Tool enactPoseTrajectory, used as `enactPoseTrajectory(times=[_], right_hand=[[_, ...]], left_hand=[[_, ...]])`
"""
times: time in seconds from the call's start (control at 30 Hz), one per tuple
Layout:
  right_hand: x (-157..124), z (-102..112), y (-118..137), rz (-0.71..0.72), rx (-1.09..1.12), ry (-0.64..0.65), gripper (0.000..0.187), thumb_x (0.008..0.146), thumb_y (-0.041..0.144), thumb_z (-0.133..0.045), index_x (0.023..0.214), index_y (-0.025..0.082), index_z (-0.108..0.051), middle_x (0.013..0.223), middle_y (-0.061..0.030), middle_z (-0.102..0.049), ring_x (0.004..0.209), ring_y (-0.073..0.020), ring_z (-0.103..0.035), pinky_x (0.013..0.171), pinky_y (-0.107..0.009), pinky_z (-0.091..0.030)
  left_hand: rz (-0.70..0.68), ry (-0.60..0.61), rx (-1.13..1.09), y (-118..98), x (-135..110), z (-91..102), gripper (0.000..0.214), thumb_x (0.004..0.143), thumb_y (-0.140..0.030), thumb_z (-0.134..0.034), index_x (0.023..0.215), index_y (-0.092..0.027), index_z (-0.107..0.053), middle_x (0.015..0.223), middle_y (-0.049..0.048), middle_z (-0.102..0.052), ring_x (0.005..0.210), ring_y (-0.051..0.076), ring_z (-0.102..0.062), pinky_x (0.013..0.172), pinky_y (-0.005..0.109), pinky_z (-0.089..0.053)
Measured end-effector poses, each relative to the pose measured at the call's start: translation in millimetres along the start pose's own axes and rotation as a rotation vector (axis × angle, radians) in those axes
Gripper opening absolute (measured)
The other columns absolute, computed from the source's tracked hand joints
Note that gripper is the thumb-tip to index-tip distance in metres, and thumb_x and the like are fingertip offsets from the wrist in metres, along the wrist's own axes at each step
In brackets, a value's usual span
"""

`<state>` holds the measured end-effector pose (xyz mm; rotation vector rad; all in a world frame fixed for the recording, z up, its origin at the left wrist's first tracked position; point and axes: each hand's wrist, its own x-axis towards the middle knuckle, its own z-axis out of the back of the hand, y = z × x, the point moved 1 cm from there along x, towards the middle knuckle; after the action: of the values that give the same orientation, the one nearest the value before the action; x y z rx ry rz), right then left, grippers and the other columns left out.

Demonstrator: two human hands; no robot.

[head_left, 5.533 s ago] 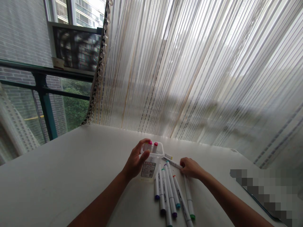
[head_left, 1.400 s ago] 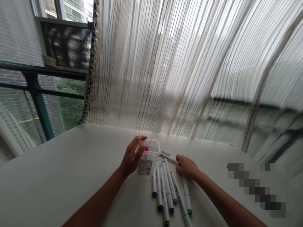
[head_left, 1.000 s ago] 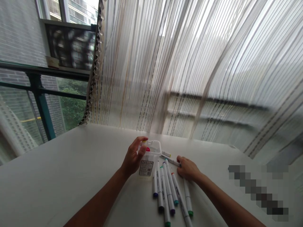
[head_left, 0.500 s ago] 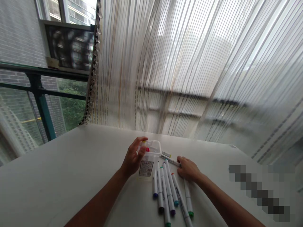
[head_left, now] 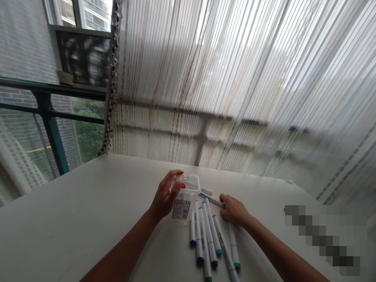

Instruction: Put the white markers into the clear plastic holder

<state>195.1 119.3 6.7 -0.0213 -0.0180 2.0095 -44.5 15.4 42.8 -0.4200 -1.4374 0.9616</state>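
Note:
A clear plastic container with a printed label stands upright on the white table. My left hand grips its left rim, and a yellow-tipped marker top shows between thumb and fingers. My right hand is closed on the right end of a white marker lying behind the pile; its fingertips are partly hidden. Several white markers with purple, green, teal and black ends lie side by side in front of the container. A green-ended marker lies partly under my right hand.
A yellow-green-ended marker lies just right of the container. Behind the table's far edge hangs a striped sheer curtain. A green railing stands at the left, and a blurred-out patch covers the right side.
The curtain has shifted and its folds hang differently. Both hands, the container and the markers look the same as before.

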Motion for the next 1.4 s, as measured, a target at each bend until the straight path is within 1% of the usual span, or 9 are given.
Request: enactPoseTrajectory(times=[0.27,0.57,0.73,0.93,1.07,1.17,1.23,1.33,1.4], right_hand=[[0,1,1,-0.005,0.000,-0.001,0.028,0.064,0.012,-0.045,0.091,0.017,-0.050,0.090,-0.0086,-0.058,0.083,-0.0215,-0.054,0.062,-0.028,-0.030],[-1,1,1,0.010,0.015,0.003,0.032,0.064,0.012,-0.044,0.094,0.017,-0.052,0.091,-0.0091,-0.058,0.083,-0.0215,-0.053,0.063,-0.027,-0.030],[-1,7,1,0.020,0.043,0.026,0.031,0.063,0.011,-0.045,0.093,0.016,-0.054,0.088,-0.0088,-0.058,0.080,-0.0207,-0.053,0.061,-0.027,-0.030],[1,13,1,0.057,0.134,0.037,0.025,0.069,0.022,-0.052,0.093,0.017,-0.055,0.084,-0.0053,-0.059,0.075,-0.0170,-0.053,0.064,-0.025,-0.034],[0,9,5,0.077,0.172,-0.037,0.013,0.075,0.023,-0.047,0.082,0.016,-0.056,0.080,-0.0062,-0.059,0.073,-0.0166,-0.052,0.065,-0.025,-0.034],[2,11,6,0.076,0.215,-0.106,0.011,0.077,0.022,-0.045,0.076,0.016,-0.054,0.072,-0.0047,-0.057,0.067,-0.0156,-0.051,0.061,-0.025,-0.033],[3,20,4,0.066,0.347,-0.250,0.014,0.078,0.026,-0.044,0.074,0.017,-0.053,0.062,-0.0016,-0.053,0.060,-0.0145,-0.048,0.057,-0.025,-0.032],[2,45,1,0.074,0.726,-0.558,0.022,0.076,0.037,-0.049,0.069,0.017,-0.052,0.051,0.0036,-0.041,0.048,-0.0118,-0.039,0.049,-0.024,-0.029],[0,65,1,0.098,0.961,-0.687,0.027,0.072,0.043,-0.054,0.068,0.016,-0.052,0.048,0.0053,-0.038,0.045,-0.0098,-0.035,0.044,-0.023,-0.027]], left_hand=[[-0.009,-0.006,0.006,0,0,-0.5,0.036,0.086,-0.046,-0.038,0.105,-0.018,-0.049,0.090,0.0059,-0.056,0.077,0.019,-0.054,0.068,0.030,-0.043],[-0.012,-0.005,-0.002,2,0,-0.3,0.036,0.086,-0.046,-0.038,0.106,-0.018,-0.049,0.087,0.0048,-0.056,0.074,0.017,-0.053,0.068,0.029,-0.042],[-0.025,-0.004,0.002,2,1,-0.2,0.035,0.086,-0.045,-0.038,0.105,-0.017,-0.049,0.089,0.0050,-0.055,0.075,0.017,-0.052,0.070,0.029,-0.041],[-0.041,-0.007,0.006,2,1,0.0,0.034,0.086,-0.044,-0.038,0.104,-0.017,-0.049,0.093,0.0057,-0.054,0.077,0.018,-0.053,0.071,0.030,-0.041],[-0.031,-0.004,0.003,4,1,-0.1,0.035,0.086,-0.045,-0.038,0.105,-0.017,-0.049,0.092,0.0065,-0.056,0.079,0.019,-0.054,0.071,0.030,-0.042],[-0.031,-0.009,0.003,5,1,-0.4,0.036,0.086,-0.045,-0.038,0.106,-0.017,-0.049,0.093,0.0066,-0.056,0.079,0.019,-0.054,0.071,0.030,-0.043],[-0.038,-0.012,0.002,5,1,-0.7,0.036,0.086,-0.045,-0.038,0.106,-0.018,-0.049,0.095,0.0067,-0.055,0.079,0.018,-0.054,0.071,0.030,-0.043],[-0.037,-0.013,0.000,6,2,-0.9,0.036,0.085,-0.046,-0.038,0.105,-0.018,-0.050,0.094,0.0063,-0.056,0.079,0.018,-0.054,0.071,0.030,-0.043],[-0.035,-0.013,0.005,5,1,-0.8,0.036,0.085,-0.046,-0.038,0.105,-0.018,-0.050,0.093,0.0062,-0.056,0.079,0.018,-0.054,0.071,0.030,-0.043]])
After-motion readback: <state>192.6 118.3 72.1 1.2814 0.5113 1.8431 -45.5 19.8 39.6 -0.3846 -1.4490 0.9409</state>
